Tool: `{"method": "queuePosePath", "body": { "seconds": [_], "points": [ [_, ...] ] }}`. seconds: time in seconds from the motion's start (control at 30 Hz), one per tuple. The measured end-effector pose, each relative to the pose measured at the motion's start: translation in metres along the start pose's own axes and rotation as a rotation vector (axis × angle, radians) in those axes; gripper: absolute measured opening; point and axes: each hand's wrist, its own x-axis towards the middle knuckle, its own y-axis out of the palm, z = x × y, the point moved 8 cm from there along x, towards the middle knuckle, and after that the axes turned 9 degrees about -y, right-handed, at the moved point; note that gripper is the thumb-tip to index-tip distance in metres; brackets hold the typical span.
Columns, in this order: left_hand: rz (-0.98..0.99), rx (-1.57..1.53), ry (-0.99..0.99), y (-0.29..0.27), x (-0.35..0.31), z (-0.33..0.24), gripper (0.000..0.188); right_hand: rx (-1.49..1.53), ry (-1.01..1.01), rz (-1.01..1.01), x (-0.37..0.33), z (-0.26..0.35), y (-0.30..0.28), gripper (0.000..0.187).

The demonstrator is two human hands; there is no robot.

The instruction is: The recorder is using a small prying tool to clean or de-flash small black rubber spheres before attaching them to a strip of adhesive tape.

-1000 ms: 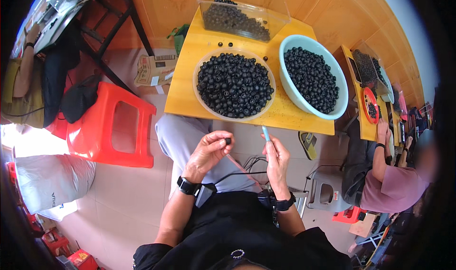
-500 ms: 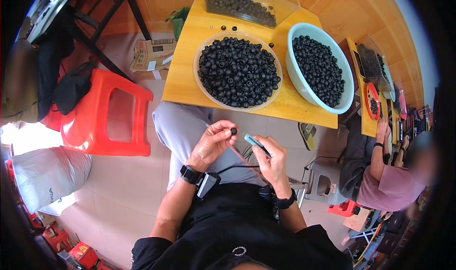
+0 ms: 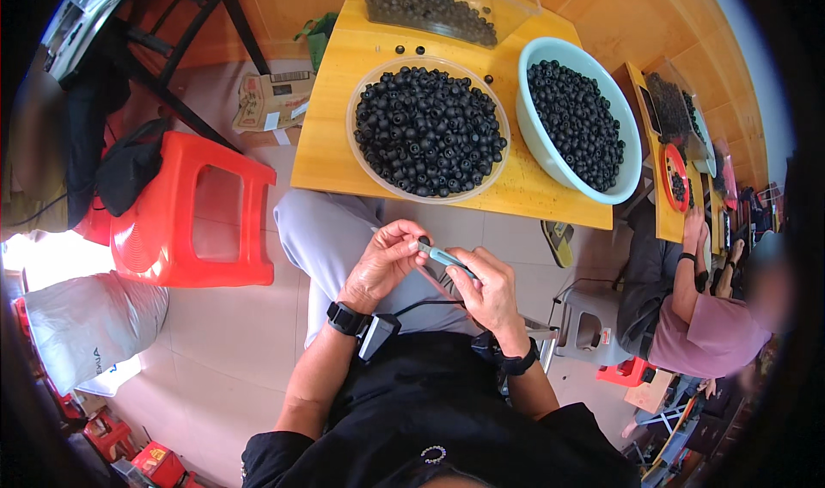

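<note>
Between the thumb and fingers of my left hand (image 3: 384, 260) is a small black round part (image 3: 424, 241), mostly covered by the fingertips. My right hand (image 3: 490, 292) grips a slim knife with a light blue-green handle (image 3: 447, 259). Its tip meets the black part; whether it cuts in or only touches, I cannot tell. Both hands are over my lap, just in front of the table. Nearest to them is a round clear tray (image 3: 353, 149) heaped with hollow black parts. To its right stands a pale blue basin (image 3: 634, 157) with many more.
On the yellow table (image 3: 322, 166), a clear bin (image 3: 516, 24) of black parts sits at the back, and a few loose ones lie around the tray. A red stool (image 3: 258, 222) is at left. A co-worker (image 3: 700, 338) sits at another table on the right.
My right hand has brought the knife left and up against the black part, closing the small gap between them. My left hand has stayed nearly in place.
</note>
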Motion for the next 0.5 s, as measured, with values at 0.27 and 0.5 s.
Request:
{"method": "queuePosePath", "body": {
  "seconds": [0.27, 0.5],
  "points": [
    [0.003, -0.023, 0.013, -0.0005, -0.0008, -0.0004, 0.015, -0.015, 0.001, -0.005, -0.0013, -0.0023, -0.0008, 0.016],
    [0.003, 0.054, -0.016, -0.0015, -0.001, 0.0017, 0.015, -0.036, -0.031, 0.004, -0.0041, -0.0086, -0.0004, 0.017]
  ]
}}
